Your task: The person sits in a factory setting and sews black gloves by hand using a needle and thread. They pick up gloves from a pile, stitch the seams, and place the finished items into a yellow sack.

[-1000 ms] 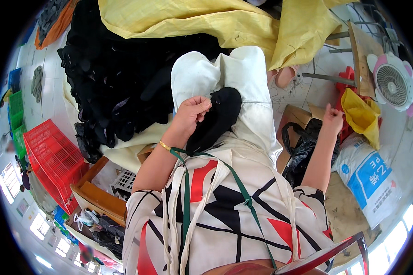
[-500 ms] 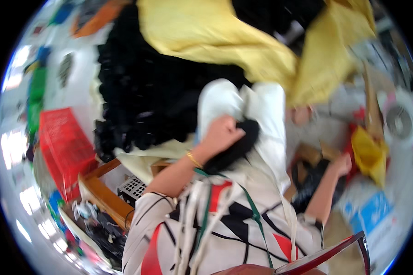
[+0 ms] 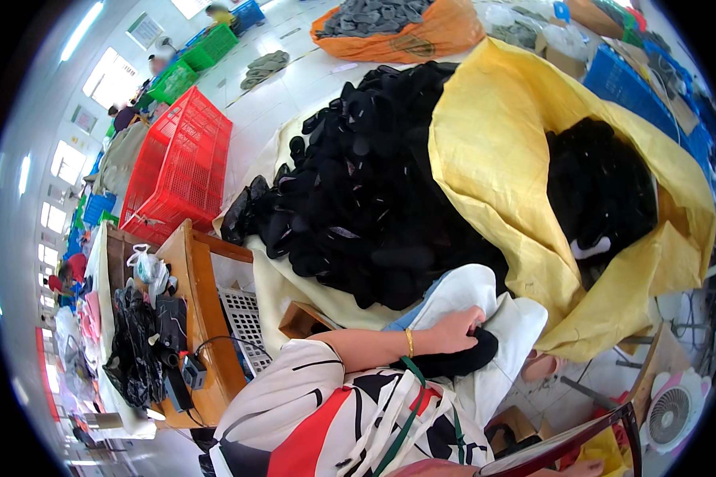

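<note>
Black cloth piece [image 3: 479,356]: on lap [image 3: 519,338]; left hand [image 3: 456,330] curled together at edge; best steadied flat. Right hand [image 3: 585,469]: partly hidden, cannot tell grip.

Left forearm [image 3: 374,349] lies nearly level, directed toward 3 o'clock; wrist [image 3: 420,342] close to straight. Left hand [image 3: 456,330], between 4 and 5 o'clock, back upward, fingers curled in. Right hand [image 3: 587,469] partly visible farther out, same bearing; finger pose unclear.
</note>
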Demonstrator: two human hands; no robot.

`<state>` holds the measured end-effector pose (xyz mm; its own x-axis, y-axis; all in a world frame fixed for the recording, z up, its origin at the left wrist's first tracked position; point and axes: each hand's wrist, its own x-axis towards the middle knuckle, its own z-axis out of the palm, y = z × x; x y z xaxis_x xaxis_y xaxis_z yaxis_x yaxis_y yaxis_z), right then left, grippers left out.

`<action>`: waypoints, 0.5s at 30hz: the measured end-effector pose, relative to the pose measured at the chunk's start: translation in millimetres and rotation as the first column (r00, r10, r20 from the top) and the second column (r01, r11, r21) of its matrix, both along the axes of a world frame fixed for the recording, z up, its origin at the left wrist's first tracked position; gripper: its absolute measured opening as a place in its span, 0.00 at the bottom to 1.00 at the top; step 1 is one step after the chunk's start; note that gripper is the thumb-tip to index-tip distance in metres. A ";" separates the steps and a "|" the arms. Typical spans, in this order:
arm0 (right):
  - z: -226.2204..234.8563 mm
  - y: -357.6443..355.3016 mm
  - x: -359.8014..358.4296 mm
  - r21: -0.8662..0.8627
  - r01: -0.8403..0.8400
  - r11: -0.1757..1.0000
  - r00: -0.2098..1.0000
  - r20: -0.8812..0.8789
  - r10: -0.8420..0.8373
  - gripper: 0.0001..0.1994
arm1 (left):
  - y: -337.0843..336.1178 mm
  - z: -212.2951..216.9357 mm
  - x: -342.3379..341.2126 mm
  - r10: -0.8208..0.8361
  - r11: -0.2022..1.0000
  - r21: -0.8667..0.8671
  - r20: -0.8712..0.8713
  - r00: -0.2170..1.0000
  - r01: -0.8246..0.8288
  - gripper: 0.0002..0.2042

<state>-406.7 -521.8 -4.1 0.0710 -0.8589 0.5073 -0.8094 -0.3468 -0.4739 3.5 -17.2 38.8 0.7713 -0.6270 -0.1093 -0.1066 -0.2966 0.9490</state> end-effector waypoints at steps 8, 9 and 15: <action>-15.6 26.4 41.3 0.421 -0.276 0.864 0.958 0.198 0.209 0.11 | -1.4 3.5 4.9 -0.132 0.991 0.024 -0.063 0.989 0.134 0.18; -29.6 49.8 65.4 0.501 -0.442 0.744 0.893 0.319 0.316 0.11 | 1.4 7.1 8.4 -0.155 0.987 0.029 -0.063 0.986 0.157 0.17; 82.7 307.1 265.8 0.423 -0.881 0.213 0.208 -0.058 0.976 0.13 | 5.8 53.6 4.7 -0.051 0.998 0.049 0.370 0.928 0.035 0.09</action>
<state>-140.9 -214.7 78.6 0.9870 -0.1323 0.0918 -0.0643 -0.8464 -0.5286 8.2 -11.3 92.3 0.7343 -0.6613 0.1531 -0.4616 -0.3212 0.8269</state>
